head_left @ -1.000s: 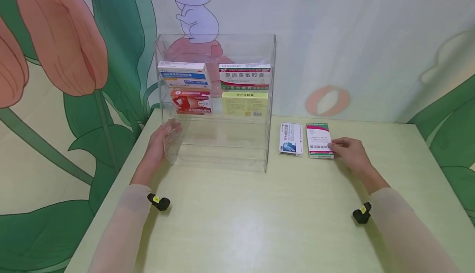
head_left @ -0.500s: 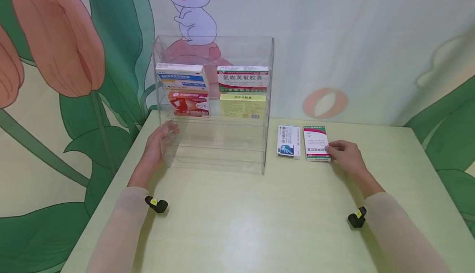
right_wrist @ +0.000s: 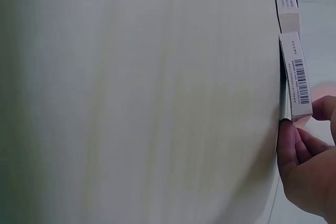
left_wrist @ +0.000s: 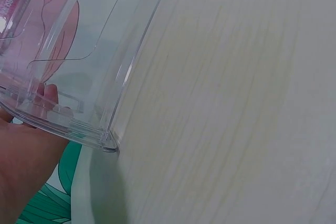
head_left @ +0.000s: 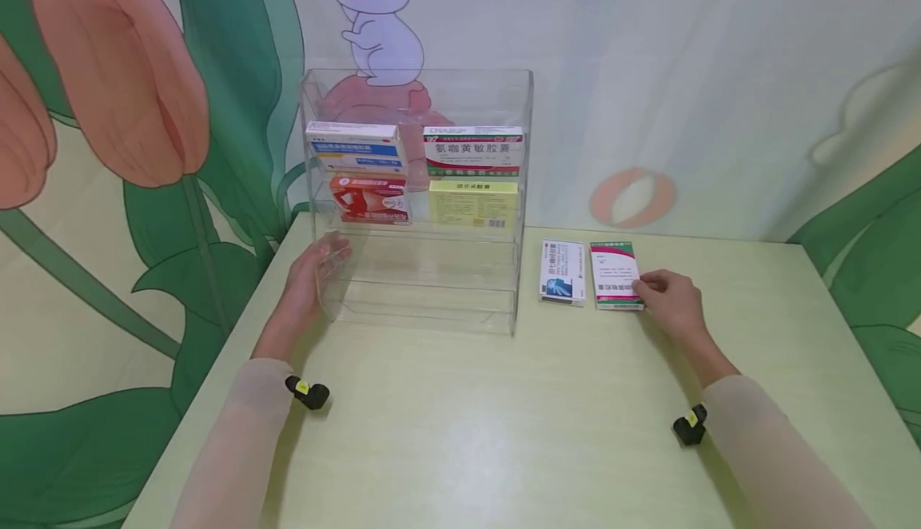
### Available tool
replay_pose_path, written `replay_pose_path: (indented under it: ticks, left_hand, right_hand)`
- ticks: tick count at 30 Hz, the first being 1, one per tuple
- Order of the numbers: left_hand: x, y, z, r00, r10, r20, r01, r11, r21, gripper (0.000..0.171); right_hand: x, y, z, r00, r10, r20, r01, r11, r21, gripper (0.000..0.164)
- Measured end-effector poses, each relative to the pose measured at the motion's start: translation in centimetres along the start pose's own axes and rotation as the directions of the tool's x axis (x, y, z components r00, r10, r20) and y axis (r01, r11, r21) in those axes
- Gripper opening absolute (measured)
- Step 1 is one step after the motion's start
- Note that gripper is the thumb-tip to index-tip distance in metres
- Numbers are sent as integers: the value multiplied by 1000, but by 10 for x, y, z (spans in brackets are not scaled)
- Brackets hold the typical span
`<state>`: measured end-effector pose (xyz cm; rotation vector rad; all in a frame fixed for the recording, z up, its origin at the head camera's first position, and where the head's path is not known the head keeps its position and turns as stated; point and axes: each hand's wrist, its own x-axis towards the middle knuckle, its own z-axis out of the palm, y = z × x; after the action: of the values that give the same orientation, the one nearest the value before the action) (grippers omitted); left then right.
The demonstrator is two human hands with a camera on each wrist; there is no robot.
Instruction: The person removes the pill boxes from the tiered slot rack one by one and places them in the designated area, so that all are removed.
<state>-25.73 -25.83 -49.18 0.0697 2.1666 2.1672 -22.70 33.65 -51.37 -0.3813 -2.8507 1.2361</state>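
Note:
A clear plastic display rack (head_left: 424,317) stands on the table at left centre in the head view. My left hand (head_left: 305,273) grips its left side, fingers showing through the plastic in the left wrist view. My right hand (head_left: 675,303) pinches the right edge of a white, green and magenta medicine box (head_left: 615,275). In the right wrist view, this box's barcoded end (right_wrist: 297,76) shows thumb and fingers at its corner. A white and blue medicine box (head_left: 563,272) lies flat just left of the pinched one.
The rack's tiers hold a blue-and-white box (head_left: 356,147), a white, red and green box (head_left: 472,151), a red box (head_left: 370,199) and a yellow box (head_left: 473,204). A printed cloth (head_left: 719,113) hangs behind the pale table (head_left: 460,417).
The head view shifts slightly. My right forearm has come a little left and nearer; its hand stays at the same box. The left hand remains on the rack.

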Motion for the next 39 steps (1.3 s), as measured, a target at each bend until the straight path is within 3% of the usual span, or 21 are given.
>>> replay_pose_path:
  ticks: [7, 10, 13, 21, 27, 29, 32, 36, 39]
  left_hand:
    - [1, 3, 2, 1000, -12, -1, 12, 1000, 0, 62]
    - [2, 4, 3, 1000, -8, -2, 8, 1000, 4, 63]
    - [3, 5, 3, 1000, -18, -3, 18, 1000, 8, 63]
    - [1, 7, 2, 999, -32, 1, 32, 999, 5, 61]
    - [0, 8, 0, 999, -42, -10, 42, 999, -9, 59]
    - [0, 8, 1, 999, -44, -8, 44, 999, -11, 59]
    - [1, 7, 1, 999, -43, -9, 43, 999, -11, 58]
    - [2, 6, 1, 999, -42, -10, 42, 999, -4, 58]
    - [1, 5, 1, 999, -38, -11, 38, 999, -3, 58]
  right_hand:
    - [-4, -14, 1, 997, -64, -41, 61, 996, -69, 49]
    - [-3, -30, -9, 986, -155, -61, 149, 984, -92, 49]
    - [-3, -57, -22, 953, -285, -106, 277, 958, -79, 48]
    - [-21, -162, -37, 817, -551, -172, 549, 834, -59, 41]
    - [-38, -223, -19, 614, -764, -201, 763, 639, -100, 38]
    - [-42, -239, -11, 573, -801, -171, 798, 593, -106, 41]
    - [-44, -257, 3, 558, -824, -100, 816, 567, -116, 45]
    - [-41, -271, 20, 571, -821, 5, 812, 564, -147, 49]
    - [-37, -276, 31, 595, -800, 82, 796, 572, -200, 51]
